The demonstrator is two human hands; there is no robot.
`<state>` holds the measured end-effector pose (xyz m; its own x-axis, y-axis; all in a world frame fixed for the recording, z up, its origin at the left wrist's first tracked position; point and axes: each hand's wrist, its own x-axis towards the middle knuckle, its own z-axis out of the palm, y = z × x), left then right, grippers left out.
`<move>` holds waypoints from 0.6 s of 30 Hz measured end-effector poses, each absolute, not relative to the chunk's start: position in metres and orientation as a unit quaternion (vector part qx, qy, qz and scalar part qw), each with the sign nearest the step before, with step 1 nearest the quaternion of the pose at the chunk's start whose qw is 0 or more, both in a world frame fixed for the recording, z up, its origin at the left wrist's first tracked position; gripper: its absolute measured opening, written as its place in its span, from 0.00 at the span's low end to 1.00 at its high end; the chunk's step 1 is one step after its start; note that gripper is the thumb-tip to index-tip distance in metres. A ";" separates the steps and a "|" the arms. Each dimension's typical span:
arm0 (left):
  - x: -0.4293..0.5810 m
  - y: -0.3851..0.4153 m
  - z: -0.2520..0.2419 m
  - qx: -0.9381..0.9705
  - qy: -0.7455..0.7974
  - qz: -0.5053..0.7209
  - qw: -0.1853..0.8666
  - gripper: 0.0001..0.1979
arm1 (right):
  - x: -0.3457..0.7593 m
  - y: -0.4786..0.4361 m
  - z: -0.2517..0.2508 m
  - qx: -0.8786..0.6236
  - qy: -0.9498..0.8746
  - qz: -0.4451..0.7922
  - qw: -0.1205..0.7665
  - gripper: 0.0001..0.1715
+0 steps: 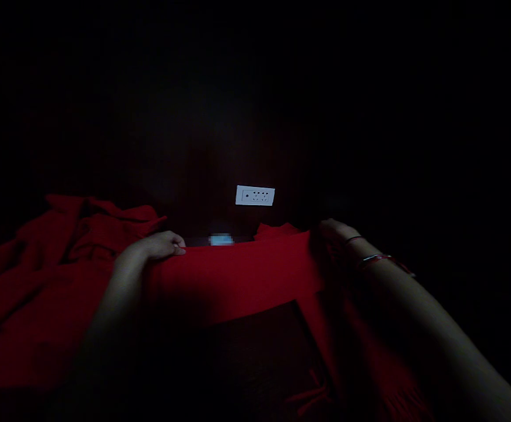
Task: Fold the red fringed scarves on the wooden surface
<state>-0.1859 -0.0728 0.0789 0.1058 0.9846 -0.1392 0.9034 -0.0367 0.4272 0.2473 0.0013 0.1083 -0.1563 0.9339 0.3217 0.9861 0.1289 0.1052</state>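
Observation:
A red scarf (237,269) with fringed ends is stretched between my two hands. My left hand (163,244) pinches its upper edge near the middle of the view, fingers closed on the cloth. At the other corner my right hand (338,230) is closed at the same edge; its fingertips are partly lost in shadow. Red fringe hangs below the right forearm, and a few strands lie over a dark surface near the bottom. More red cloth (74,275) lies rumpled in folds on the left; I cannot tell if it is the same piece.
On the dark wall behind is a white socket plate (255,196). A small pale blue, blurred patch (221,239) shows just beyond the cloth's edge. The surroundings are very dark, so most edges are hidden.

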 end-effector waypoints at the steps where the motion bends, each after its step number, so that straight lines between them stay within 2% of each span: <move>1: -0.182 -0.064 0.067 0.706 0.680 0.076 0.183 0.07 | 0.239 0.006 0.094 -0.662 -0.735 -0.136 0.060 0.09; 3: -0.177 -0.048 0.045 0.693 0.707 0.046 0.129 0.10 | 0.224 0.011 0.068 -0.692 -0.710 -0.126 0.024 0.09; 5: -0.175 -0.039 0.031 0.688 0.720 0.031 0.089 0.13 | 0.212 0.011 0.050 -0.702 -0.699 -0.133 0.016 0.14; 9: -0.169 -0.032 0.033 0.702 0.710 0.017 0.056 0.13 | 0.199 -0.006 0.043 -0.667 -0.723 -0.173 0.050 0.19; 11: -0.155 -0.037 0.045 0.726 0.686 0.012 0.047 0.13 | 0.192 -0.024 0.044 -0.605 -0.783 -0.130 0.064 0.18; 14: -0.126 -0.057 0.057 0.777 0.627 -0.005 0.047 0.12 | 0.177 -0.057 0.038 -0.457 -0.888 0.005 0.051 0.14; 18: -0.110 -0.103 0.034 0.845 0.534 -0.008 0.020 0.15 | 0.157 -0.095 0.014 -0.336 -0.939 0.059 0.050 0.10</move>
